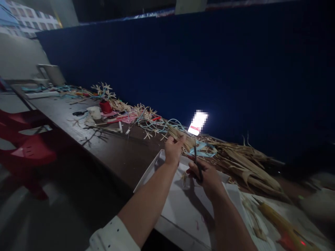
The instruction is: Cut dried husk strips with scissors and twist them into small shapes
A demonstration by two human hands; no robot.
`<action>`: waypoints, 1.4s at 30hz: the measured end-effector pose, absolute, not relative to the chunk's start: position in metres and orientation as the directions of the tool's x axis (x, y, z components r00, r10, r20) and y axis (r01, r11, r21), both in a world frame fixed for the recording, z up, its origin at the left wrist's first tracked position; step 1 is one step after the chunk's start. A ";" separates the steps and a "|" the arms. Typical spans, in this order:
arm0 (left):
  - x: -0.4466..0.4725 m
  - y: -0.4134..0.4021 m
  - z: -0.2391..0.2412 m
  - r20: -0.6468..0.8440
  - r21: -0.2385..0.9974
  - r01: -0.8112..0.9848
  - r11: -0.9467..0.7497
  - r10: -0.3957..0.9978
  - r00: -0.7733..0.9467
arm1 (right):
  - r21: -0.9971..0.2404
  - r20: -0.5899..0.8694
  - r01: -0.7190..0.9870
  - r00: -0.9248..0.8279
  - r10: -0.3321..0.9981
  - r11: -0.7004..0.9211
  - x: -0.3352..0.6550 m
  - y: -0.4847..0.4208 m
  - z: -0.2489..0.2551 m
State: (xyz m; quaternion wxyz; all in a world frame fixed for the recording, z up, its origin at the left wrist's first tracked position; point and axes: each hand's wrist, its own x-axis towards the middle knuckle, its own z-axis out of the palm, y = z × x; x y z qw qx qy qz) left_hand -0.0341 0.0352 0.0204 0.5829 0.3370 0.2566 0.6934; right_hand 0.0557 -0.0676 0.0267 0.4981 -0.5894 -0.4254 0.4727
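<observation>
My left hand is closed in a pinch on a pale dried husk strip, held up over a white tray. My right hand grips dark scissors, whose blades point up toward the strip, just right of my left fingers. Both hands hover above the tray at the near edge of a long dark wooden table. A heap of dried husks lies just behind and to the right of my hands.
A lit phone leans against the blue wall. Along the table lie husk flowers, coloured cords, a red cup, a white cup and black scissors. A yellow glue gun rests at right. Red chairs stand at left.
</observation>
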 end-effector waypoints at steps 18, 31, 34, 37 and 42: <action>-0.030 0.029 0.018 0.227 0.772 -0.588 -0.240 0.969 -0.097 | -0.997 -0.041 0.055 0.257 0.966 -0.057 0.056 -0.067 0.028; -0.032 0.030 0.020 0.200 0.759 -0.619 -0.202 0.977 -0.073 | -0.999 -0.035 0.021 0.357 0.934 -0.045 0.061 -0.068 0.026; -0.033 0.032 0.021 0.161 0.748 -0.644 -0.159 0.985 -0.057 | -0.995 -0.100 -0.009 0.308 0.946 -0.103 0.064 -0.069 0.027; -0.036 0.035 0.023 0.099 0.748 -0.657 -0.096 0.995 -0.033 | -0.993 -0.116 -0.034 0.207 0.972 -0.111 0.067 -0.070 0.026; -0.039 0.040 0.022 0.076 0.751 -0.656 -0.068 0.997 -0.016 | -0.993 -0.116 -0.035 0.115 0.987 -0.113 0.067 -0.073 0.026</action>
